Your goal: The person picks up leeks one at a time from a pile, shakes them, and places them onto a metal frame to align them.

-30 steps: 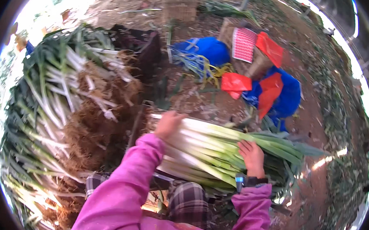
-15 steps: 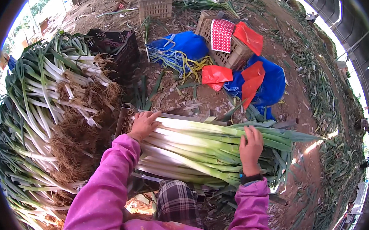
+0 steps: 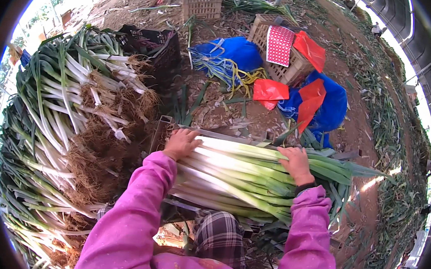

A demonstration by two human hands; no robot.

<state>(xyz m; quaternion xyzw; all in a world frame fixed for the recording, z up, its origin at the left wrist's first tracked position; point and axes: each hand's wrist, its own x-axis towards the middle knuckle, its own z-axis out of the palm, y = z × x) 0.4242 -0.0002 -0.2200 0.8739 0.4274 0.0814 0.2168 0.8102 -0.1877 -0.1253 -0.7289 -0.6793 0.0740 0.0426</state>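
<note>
A thick bundle of trimmed leeks point(image 3: 237, 178) lies crosswise in front of me in a metal frame point(image 3: 162, 131), white ends left and green leaves right. My left hand point(image 3: 182, 143) is curled over the white ends at the far left corner of the bundle. Farther right, my right hand point(image 3: 296, 164) grips the far-side leeks where white turns to green, its fingers bent over the top and pointing left. The undersides of both hands are hidden.
Untrimmed leeks with brown roots point(image 3: 93, 166) are heaped at the left beside a dark crate point(image 3: 164, 48). Beyond the frame lie blue bags point(image 3: 241, 54), red plastic sheets point(image 3: 271, 92), yellow ties and a tan crate point(image 3: 290, 67). Leaf scraps point(image 3: 391, 197) litter the ground at right.
The whole view has shifted, so the scene sits farther right. My right hand has moved slightly left along the leeks, its fingers turning left and closing over them. My left hand stays at the white ends.
</note>
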